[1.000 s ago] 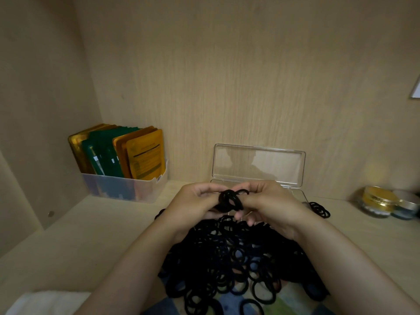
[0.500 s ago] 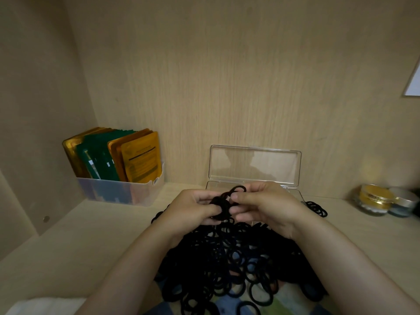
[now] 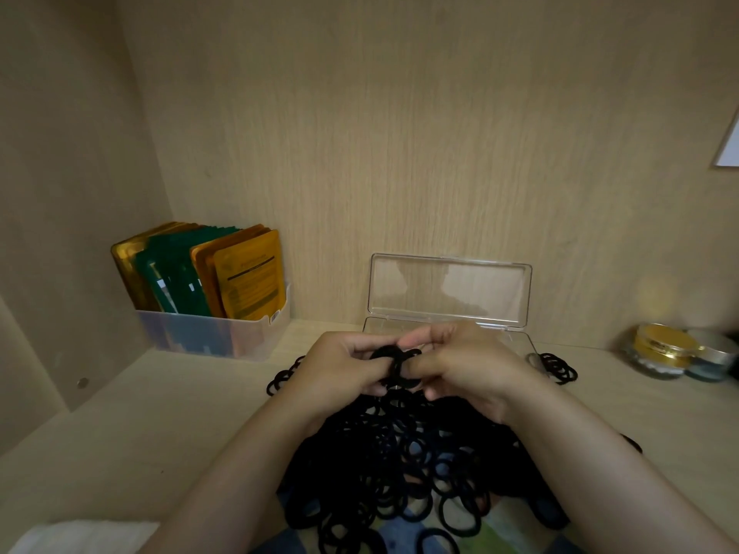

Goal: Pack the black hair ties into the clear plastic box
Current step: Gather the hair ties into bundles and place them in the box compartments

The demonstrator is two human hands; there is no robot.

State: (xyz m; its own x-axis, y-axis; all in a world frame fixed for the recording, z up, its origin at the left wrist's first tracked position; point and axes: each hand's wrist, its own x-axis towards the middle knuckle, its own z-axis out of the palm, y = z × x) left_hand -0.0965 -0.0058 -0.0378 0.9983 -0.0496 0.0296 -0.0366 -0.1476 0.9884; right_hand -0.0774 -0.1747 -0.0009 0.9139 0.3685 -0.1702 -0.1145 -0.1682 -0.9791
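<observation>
A large heap of black hair ties [image 3: 404, 465] covers the shelf in front of me. Above its far end, my left hand [image 3: 340, 369] and my right hand [image 3: 468, 365] together pinch a small bunch of hair ties [image 3: 396, 363] between their fingertips. Just behind my hands stands the clear plastic box [image 3: 520, 341], its lid [image 3: 450, 289] raised against the back wall. My hands hide most of the box's tray. A few loose ties [image 3: 558, 367] lie to the right of the box.
A translucent bin [image 3: 216, 337] of green and orange sachets stands at the back left. Two small jars with gold and silver lids [image 3: 676, 351] sit at the far right. White cloth [image 3: 84, 535] shows at the bottom left. The shelf is walled at the left and back.
The bunch of ties between my fingertips has been gathered tighter, and both hands have stayed in front of the box. The view shifted slightly.
</observation>
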